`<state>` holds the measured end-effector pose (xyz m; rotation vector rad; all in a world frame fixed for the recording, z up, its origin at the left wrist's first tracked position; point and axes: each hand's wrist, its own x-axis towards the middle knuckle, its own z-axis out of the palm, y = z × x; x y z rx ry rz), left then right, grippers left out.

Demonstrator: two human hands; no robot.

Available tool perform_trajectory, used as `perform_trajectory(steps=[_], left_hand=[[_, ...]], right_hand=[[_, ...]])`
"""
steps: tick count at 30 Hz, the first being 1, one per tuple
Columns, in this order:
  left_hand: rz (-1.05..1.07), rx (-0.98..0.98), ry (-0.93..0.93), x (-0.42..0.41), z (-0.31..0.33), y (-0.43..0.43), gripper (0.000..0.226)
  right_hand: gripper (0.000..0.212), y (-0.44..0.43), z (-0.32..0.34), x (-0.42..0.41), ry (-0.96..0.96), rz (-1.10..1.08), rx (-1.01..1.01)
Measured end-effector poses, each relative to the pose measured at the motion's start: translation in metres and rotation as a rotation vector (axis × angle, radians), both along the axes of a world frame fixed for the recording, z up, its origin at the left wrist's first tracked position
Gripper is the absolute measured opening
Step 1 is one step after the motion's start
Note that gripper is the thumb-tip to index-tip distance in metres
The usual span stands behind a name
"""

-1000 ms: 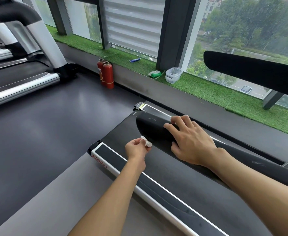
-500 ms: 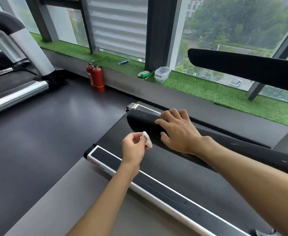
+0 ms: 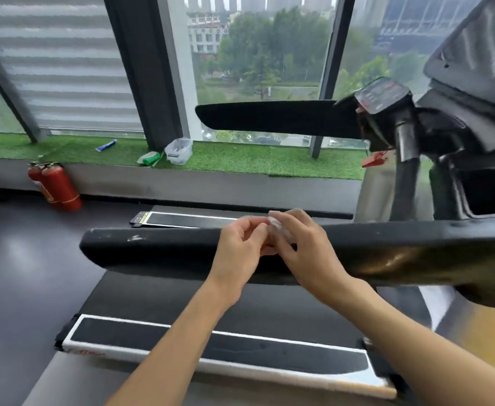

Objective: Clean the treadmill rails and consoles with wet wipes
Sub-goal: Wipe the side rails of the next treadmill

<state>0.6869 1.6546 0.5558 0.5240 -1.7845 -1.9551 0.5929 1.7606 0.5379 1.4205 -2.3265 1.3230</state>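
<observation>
A black padded near handrail [image 3: 152, 247] of the treadmill runs across the middle of the view. Just in front of it my left hand [image 3: 240, 253] and my right hand [image 3: 304, 253] meet, fingers curled. Between their fingertips they pinch a small crumpled white wet wipe [image 3: 277, 225], blurred by motion. The far handrail [image 3: 269, 115] stretches above toward the console [image 3: 384, 96] at the right. The near side rail [image 3: 211, 347] with its white edge lies below my forearms. The far side rail [image 3: 187, 219] shows behind the handrail.
On the artificial grass sill [image 3: 240, 159] lie a clear plastic tub [image 3: 178, 150], a green packet [image 3: 149, 158] and a blue tube [image 3: 105, 145]. Two red fire extinguishers [image 3: 55, 186] stand on the dark floor at the left. A red safety clip [image 3: 375, 161] hangs below the console.
The view swung right, bringing the console in. My right hand left the handrail and joined my left hand on the wipe.
</observation>
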Motion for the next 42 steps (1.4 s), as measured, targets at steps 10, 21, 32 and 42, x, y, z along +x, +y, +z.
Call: perform_trajectory(steps=[10, 21, 32, 42], left_hand=[[-0.294, -1.298, -0.222, -0.114, 0.008, 0.103, 0.046], [-0.285, -1.521, -0.460, -0.157, 0.007, 0.137, 0.045], [-0.266, -1.412, -0.485, -0.166, 0.008, 0.134, 0.044], [-0.237, -1.387, -0.435, -0.166, 0.000, 0.131, 0.044]], right_hand=[[0.017, 0.146, 0.004, -0.090, 0.220, -0.414, 0.088], [0.022, 0.198, -0.014, -0.136, 0.269, -0.464, 0.201], [0.021, 0.187, -0.006, -0.155, 0.373, -0.283, 0.330], [0.018, 0.190, -0.019, -0.141, 0.341, -0.272, 0.202]])
